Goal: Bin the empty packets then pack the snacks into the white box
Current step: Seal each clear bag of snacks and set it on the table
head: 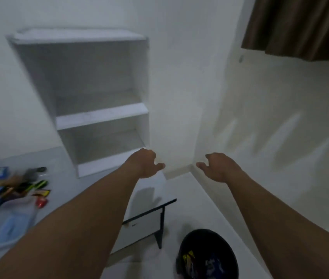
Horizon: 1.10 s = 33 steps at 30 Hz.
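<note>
Left hand and right hand hang loosely open, holding nothing. Bin at 5 o'clock holds packets. Snacks lie at 9 o'clock; packing likely comes next, reaching left.

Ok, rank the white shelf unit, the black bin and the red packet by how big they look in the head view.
1. white shelf unit
2. black bin, partly cut off by the frame
3. red packet

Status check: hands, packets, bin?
Left hand and right hand empty, raised. Snack packets piled on desk. Black bin holds wrappers. Path clear.
</note>
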Motion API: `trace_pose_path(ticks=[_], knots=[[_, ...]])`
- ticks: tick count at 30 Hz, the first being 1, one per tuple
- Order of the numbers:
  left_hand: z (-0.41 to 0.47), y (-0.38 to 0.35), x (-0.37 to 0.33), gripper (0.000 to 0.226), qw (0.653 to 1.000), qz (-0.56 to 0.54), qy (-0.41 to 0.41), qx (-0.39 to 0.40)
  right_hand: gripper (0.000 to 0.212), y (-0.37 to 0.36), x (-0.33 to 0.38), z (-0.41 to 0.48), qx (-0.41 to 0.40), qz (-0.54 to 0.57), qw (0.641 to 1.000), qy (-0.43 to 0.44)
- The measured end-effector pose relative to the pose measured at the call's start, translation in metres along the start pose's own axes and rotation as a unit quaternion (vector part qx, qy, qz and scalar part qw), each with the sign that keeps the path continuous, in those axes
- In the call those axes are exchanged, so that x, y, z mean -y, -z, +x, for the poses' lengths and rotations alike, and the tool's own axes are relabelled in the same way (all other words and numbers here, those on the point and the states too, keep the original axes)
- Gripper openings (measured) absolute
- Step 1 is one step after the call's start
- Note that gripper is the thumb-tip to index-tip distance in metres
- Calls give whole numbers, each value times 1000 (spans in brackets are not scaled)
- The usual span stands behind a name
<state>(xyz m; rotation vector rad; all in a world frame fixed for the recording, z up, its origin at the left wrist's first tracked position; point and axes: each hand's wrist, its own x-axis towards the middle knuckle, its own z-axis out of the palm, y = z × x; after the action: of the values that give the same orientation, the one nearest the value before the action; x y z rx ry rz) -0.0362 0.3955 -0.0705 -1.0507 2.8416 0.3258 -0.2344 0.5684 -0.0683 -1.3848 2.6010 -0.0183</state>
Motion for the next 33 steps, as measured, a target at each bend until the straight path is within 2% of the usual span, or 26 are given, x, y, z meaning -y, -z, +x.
trace_pose_path(ticks=[4,10,15,20,27,33], knots=[[-52,47,86,71,997,1,54,-53,69,32,92,-4,-11,-8,999,34],[-132,97,218,74,989,-13,123,-84,72,53,249,-14,-27,-3,996,90],[-189,116,318,79,980,-39,164,-106,74,53,370,-21,-43,13,988,146],[-231,123,396,75,971,-44,210,-110,71,49,470,-17,-18,1,982,189],[-241,110,489,76,956,-68,264,-112,68,23,573,30,10,7,971,240],[-202,88,550,74,953,-84,272,-101,65,-20,633,97,51,16,962,267]])
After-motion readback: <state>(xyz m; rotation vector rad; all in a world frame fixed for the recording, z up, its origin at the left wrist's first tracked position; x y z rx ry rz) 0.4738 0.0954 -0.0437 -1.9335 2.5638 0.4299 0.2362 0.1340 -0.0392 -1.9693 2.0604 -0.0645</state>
